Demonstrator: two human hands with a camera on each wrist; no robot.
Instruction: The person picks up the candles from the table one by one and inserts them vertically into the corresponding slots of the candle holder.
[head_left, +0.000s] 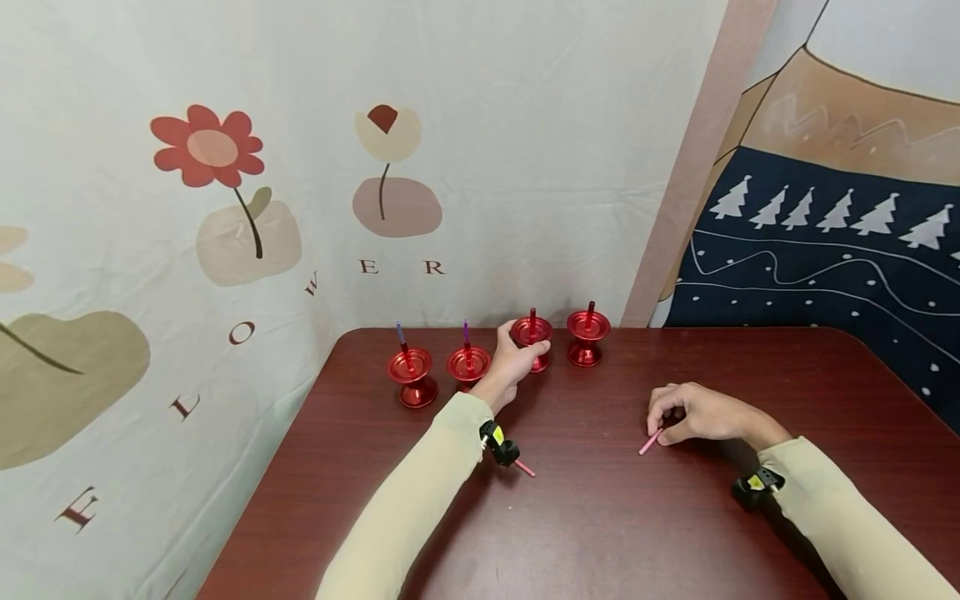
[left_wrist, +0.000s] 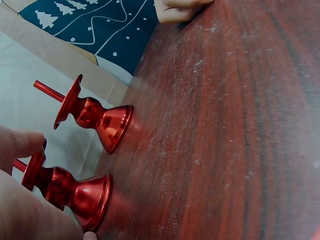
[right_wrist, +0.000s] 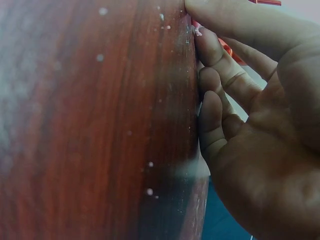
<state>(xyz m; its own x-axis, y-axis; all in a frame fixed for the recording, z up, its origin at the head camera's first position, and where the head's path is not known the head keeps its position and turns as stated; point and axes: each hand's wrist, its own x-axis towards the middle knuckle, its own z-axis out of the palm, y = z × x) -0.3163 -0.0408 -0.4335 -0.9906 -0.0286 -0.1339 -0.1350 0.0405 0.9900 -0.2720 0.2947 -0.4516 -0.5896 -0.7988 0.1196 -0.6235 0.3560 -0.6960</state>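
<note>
My left hand point(head_left: 512, 364) holds a shiny red metal candle holder point(head_left: 534, 330), thumb and fingers around its dish. In the left wrist view that holder's base point(left_wrist: 92, 200) stands on the table. Over to the right, my right hand point(head_left: 705, 414) pinches a thin pink candle point(head_left: 648, 442) between thumb and fingertips, low at the tabletop. In the right wrist view the fingers hide most of this candle. Another pink candle point(head_left: 527, 469) lies on the table beside my left wrist, partly hidden by the wrist camera.
A similar red holder point(head_left: 587, 327) with a bare upright red tube stands right of the held one. To the left are a holder with a blue candle point(head_left: 401, 333) and one with a purple candle point(head_left: 466, 332). A printed cloth point(head_left: 540, 167) hangs behind the table point(head_left: 585, 533).
</note>
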